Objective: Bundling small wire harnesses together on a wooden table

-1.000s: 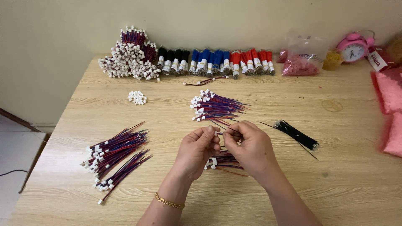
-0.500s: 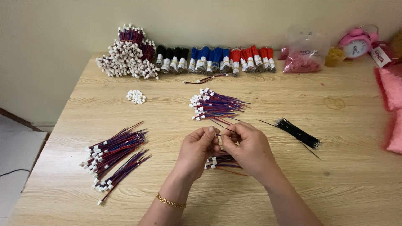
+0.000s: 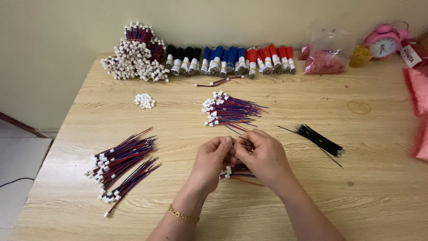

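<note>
My left hand and my right hand meet over the middle of the wooden table, fingertips pinched together on a small bundle of red-and-blue wires with white connectors that shows beneath them. A thin black tie strand seems to run between the fingers; the exact grip is hidden. A loose fan of the same wires lies just beyond the hands. A bundle of black ties lies to the right. My left wrist wears a gold bracelet.
Two spread piles of finished wires lie at the left. A small heap of white connectors sits farther back. Along the wall stand a big wire heap, bundled black, blue and red wires, a plastic bag and a pink alarm clock.
Both hands stay together at the same spot, fingers shifting slightly on the bundle. Nothing else on the table has moved.
</note>
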